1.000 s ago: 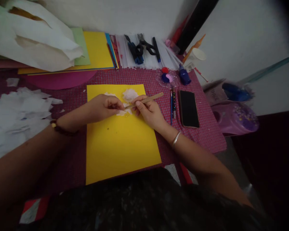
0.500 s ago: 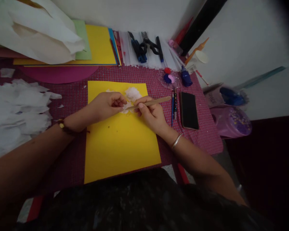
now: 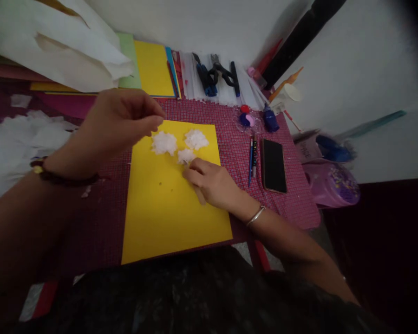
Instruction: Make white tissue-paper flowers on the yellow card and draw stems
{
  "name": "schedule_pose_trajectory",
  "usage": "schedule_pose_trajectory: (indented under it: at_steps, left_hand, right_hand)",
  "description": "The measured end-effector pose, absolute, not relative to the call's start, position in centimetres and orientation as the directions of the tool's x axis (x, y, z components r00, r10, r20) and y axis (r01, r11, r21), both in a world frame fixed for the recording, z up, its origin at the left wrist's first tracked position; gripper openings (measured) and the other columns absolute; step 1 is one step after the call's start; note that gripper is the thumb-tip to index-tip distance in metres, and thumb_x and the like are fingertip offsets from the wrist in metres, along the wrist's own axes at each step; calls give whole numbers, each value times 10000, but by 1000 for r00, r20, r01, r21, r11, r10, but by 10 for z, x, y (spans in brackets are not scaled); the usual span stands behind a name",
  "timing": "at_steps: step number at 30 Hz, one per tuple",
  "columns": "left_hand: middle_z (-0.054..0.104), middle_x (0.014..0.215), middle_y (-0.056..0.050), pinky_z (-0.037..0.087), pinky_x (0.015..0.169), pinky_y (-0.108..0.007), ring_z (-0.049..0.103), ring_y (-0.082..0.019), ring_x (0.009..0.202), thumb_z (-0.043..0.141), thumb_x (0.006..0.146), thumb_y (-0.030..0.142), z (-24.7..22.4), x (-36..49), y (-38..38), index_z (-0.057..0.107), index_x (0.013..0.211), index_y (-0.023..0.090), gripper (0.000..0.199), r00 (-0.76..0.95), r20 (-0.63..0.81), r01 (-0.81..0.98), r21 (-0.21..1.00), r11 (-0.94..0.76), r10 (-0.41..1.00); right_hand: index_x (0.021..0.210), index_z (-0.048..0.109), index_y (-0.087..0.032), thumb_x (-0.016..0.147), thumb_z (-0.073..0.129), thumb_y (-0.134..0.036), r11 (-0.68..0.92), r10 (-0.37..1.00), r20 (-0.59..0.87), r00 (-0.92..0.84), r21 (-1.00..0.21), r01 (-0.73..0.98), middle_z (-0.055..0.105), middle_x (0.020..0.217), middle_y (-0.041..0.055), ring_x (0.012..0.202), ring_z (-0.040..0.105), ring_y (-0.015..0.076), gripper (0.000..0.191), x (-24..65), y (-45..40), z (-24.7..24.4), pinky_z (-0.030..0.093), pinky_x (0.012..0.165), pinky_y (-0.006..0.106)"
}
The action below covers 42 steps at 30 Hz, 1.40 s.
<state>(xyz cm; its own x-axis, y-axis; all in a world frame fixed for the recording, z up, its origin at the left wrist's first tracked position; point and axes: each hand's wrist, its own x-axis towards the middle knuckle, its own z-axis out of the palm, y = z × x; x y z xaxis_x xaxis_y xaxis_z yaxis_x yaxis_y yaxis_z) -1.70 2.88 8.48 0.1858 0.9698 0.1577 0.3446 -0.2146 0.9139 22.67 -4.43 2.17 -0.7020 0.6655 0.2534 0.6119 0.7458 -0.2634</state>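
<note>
A yellow sheet [image 3: 167,213] lies on the checked tablecloth, bearing two larger white paper tufts [image 3: 164,143] and a smaller tuft [image 3: 186,156] between and below them. Over the sheet's upper left corner is my left hand [image 3: 121,120], raised, thumb and fingers apart with nothing seen between them. Just below the small tuft, my right hand [image 3: 212,181] is closed on a flat wooden stick [image 3: 199,195], which points down toward me under the fingers; its other end is hidden.
White paper pieces [image 3: 17,144] are heaped at the left. A phone [image 3: 273,165], two slim brushes or pens [image 3: 252,157] and a blue bottle [image 3: 271,118] are at the right. Scissors [image 3: 221,72] and coloured sheets [image 3: 155,69] lie at the back.
My left hand has left the small tuft, moving up and left with its fingers parted. My right hand has turned and lowered slightly, swinging the stick downward. All the tufts now show.
</note>
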Motion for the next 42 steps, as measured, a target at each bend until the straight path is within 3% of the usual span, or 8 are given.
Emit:
schedule_pose_trajectory:
  at_steps: [6, 11, 14, 21, 27, 31, 35, 42]
  left_hand:
    - [685, 750, 16, 367, 640, -292, 536, -116, 670, 804, 787, 244, 102, -48, 28, 783, 876, 195, 103, 20, 191, 437, 881, -180, 981]
    - [665, 716, -8, 404, 665, -297, 520, -126, 674, 788, 808, 253, 111, -109, 26, 749, 854, 155, 116, -94, 198, 568, 816, -111, 976]
    - [651, 697, -7, 389, 655, -310, 506, -141, 662, 750, 815, 272, 102, -141, 24, 720, 804, 178, 99, -74, 82, 685, 729, -9, 994]
    - [768, 985, -49, 447, 996, -380, 614, -236, 963, 695, 773, 200, 57, -148, 29, 789, 967, 219, 216, 216, 68, 913, 340, -226, 974]
    - [697, 817, -27, 408, 877, -359, 552, -213, 839, 659, 753, 118, 69, -140, 39, 745, 802, 207, 133, 167, 37, 937, 305, -170, 985]
    - [681, 732, -10, 387, 750, -314, 546, -169, 753, 731, 811, 186, 97, -115, 27, 716, 734, 193, 79, 50, -10, 834, 551, -36, 999]
    - [707, 711, -10, 409, 702, -278, 571, -137, 725, 779, 807, 127, 108, -77, 14, 754, 744, 168, 78, -14, -121, 425, 898, 116, 993]
    - [738, 784, -43, 427, 661, -238, 561, -115, 715, 772, 885, 182, 84, -13, 11, 784, 688, 169, 199, 205, -205, 76, 978, 193, 957]
  right_hand:
    - [1071, 721, -203, 1106, 405, -159, 791, 611, 306, -730, -203, 577, 723, 1034, 113, 829, 616, 226, 321, 227, -48, 20, 466, 701, 348]
    - [1043, 715, -254, 1112, 529, -338, 588, 802, 464, -377, -726, 357, 727, 930, 60, 809, 676, 210, 215, 231, -40, 16, 542, 709, 362]
    - [968, 712, -263, 1068, 639, -489, 257, 959, 250, -132, -966, 38, 697, 791, 15, 672, 655, 174, 257, 232, -29, 12, 548, 637, 335]
    - [875, 701, -225, 920, 807, -571, 9, 995, 23, -93, -989, -149, 683, 685, -6, 589, 630, 137, 365, 231, -16, 6, 534, 588, 291]
    - [851, 686, -225, 904, 820, -595, 31, 990, 53, -133, -986, -161, 670, 652, -16, 565, 604, 128, 396, 229, -18, 11, 529, 588, 283]
    - [860, 674, -223, 915, 801, -588, 33, 992, 50, -119, -989, -142, 677, 675, -13, 579, 605, 125, 390, 230, -17, 14, 541, 608, 283]
    - [897, 676, -223, 930, 783, -583, 51, 992, 66, -111, -989, -140, 676, 683, -17, 579, 614, 116, 377, 231, -14, 15, 538, 597, 268]
    - [1001, 652, -244, 960, 716, -651, 125, 985, 140, -98, -981, -146, 679, 733, -32, 603, 628, 110, 414, 232, -10, 12, 535, 591, 258]
